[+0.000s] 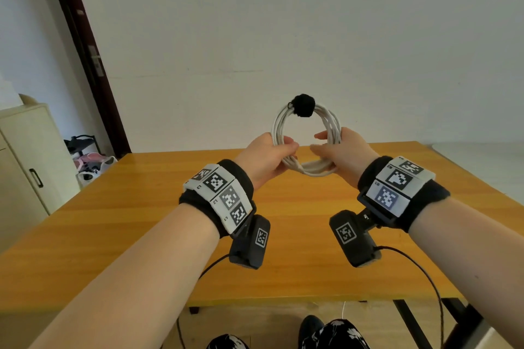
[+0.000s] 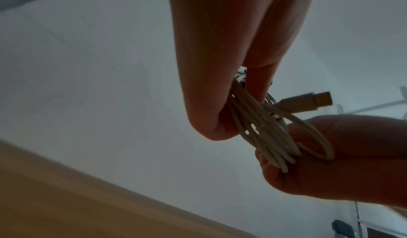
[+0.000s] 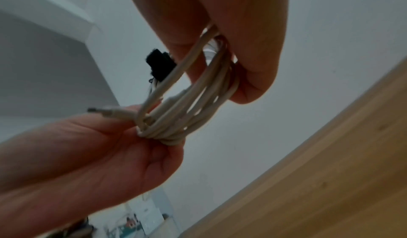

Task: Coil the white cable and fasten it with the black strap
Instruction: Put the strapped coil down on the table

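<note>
Head view is showing two hands holding the white cable [image 1: 306,133] up in the air above the wooden table [image 1: 283,235]. The cable is sitting in a round ring of many loops. The black strap [image 1: 304,105] is sitting at the top of the ring, bunched around the loops. The left hand [image 1: 265,157] is gripping the left side of the ring, with its fingers curling around the loops. The right hand [image 1: 344,154] is gripping the right side the same way. Left wrist view is showing the fingers [image 2: 259,78] pinching the loops, and a plug end [image 2: 308,101] is poking out to the side. Right wrist view is showing the right hand's fingers curling around the bundle, with the strap behind it. A pale cupboard [image 1: 25,164] is standing off to the left.
</note>
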### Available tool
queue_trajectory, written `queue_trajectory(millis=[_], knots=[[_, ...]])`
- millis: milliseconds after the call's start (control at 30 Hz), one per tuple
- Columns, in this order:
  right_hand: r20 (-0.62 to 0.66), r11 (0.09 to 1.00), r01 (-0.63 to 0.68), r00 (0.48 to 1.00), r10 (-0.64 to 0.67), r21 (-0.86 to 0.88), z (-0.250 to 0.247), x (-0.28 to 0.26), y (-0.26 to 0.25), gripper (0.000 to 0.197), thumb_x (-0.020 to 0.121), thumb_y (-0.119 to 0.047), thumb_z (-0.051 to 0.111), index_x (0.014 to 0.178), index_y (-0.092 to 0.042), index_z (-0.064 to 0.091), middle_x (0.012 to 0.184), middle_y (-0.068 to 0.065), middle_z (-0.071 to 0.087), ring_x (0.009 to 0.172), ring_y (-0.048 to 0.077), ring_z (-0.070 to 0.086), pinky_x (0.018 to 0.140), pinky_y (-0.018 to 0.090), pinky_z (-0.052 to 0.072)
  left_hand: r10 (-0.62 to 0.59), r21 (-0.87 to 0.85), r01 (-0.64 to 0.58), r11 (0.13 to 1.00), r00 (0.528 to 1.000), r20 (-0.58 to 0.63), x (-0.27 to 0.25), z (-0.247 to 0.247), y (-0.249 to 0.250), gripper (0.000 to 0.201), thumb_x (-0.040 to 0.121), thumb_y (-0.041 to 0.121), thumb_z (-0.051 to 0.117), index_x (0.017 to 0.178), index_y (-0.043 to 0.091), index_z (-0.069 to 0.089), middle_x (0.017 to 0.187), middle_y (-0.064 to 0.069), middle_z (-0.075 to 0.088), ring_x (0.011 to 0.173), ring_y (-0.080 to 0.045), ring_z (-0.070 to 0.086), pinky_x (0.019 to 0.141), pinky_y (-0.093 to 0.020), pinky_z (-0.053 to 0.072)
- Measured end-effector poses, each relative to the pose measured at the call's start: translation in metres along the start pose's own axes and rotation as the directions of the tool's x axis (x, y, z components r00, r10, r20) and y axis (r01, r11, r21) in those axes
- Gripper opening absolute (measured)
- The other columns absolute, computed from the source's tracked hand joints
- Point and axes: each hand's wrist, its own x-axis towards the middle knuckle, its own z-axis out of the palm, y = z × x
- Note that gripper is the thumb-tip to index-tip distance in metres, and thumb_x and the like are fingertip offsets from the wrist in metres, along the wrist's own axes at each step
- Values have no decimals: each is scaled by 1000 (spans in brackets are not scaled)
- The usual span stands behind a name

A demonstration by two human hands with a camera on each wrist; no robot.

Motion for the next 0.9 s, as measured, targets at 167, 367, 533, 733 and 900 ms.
queue_trajectory(millis=[167,367,533,733,900], knots=[[102,962,45,995,-18,-269,-4,3,-8,36,79,-1,66,109,-7,49,75,5,47,63,18,51,56,27,46,-50,188,50,981,999,-5,3,-10,-2,8,90,8,57,90,11,50,79,-7,58,73,-15,61,72,-33,55],[244,940,-81,955,168,-330,-5,6,-11,38,84,-5,61,114,-16,40,80,7,45,59,19,47,50,29,44,-84,302,90,949,996,-31,8,-18,-2,13,94,15,53,101,13,42,93,-12,61,73,-25,68,70,-38,59],[336,972,-123,923,186,-199,-5,9,-8,41,87,4,58,120,-11,40,76,13,52,50,19,55,45,26,51,-19,356,52,933,995,-95,16,-21,-4,14,94,14,53,103,12,43,88,-15,64,71,-25,69,67,-36,60],[306,984,-147,937,171,-98,-3,11,-6,38,81,4,66,113,-6,47,77,10,54,62,20,61,50,22,58,-83,315,105,943,993,-81,21,-23,-6,18,93,16,55,105,10,44,90,-17,67,74,-25,70,67,-34,60],[310,984,-173,933,180,-51,-2,12,-6,43,81,3,65,121,-2,48,92,16,58,71,22,63,56,25,57,-154,220,161,962,987,-46,22,-27,-8,14,89,16,62,90,5,53,87,-15,68,80,-25,70,76,-34,58]])
